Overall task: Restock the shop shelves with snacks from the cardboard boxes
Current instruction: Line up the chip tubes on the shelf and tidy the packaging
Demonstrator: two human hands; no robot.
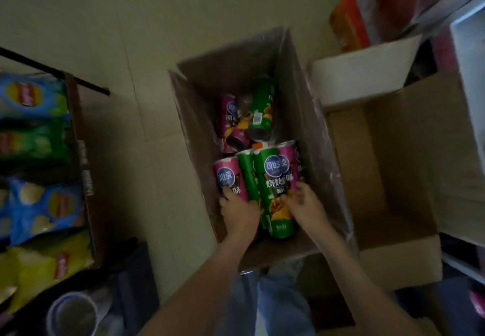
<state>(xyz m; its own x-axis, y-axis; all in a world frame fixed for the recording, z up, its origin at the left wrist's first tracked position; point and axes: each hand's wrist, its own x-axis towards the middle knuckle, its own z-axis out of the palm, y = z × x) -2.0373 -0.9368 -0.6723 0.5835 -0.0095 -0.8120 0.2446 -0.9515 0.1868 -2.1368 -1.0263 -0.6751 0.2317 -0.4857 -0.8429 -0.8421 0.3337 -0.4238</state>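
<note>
- Floor: pale, smooth tiles with thin grout lines. All the cartons stand on it.
- Second carton, to the right: plain brown corrugated card with its flaps folded out. It touches the side of the middle box, and its bare inside walls and bottom show.
- Cardboard box, centre: a tall, deep rectangle of brown card, open at the top, flaps up, with glossy tape along its right edge. It holds the snack tubes.
- Side carton, left: dark brown card, packed with chip bags. The bags are crinkled glossy foil in blue, green and yellow, lying in rows.
- Cluster of canisters: four upright cylinders with shiny printed sleeves, pink-green-green-pink, pressed side by side at the near end of the cardboard box.
- Loose tubes further back in the same box: one green tube and a pink tube, tilted and lying across each other. Detail is blurred.
- Left hand: fingers curled round the pink, left side of the cluster, gripping it.
- Right hand: thumb on the front green tube, fingers wrapped round the right side, clamping the cluster against the left hand.
</note>
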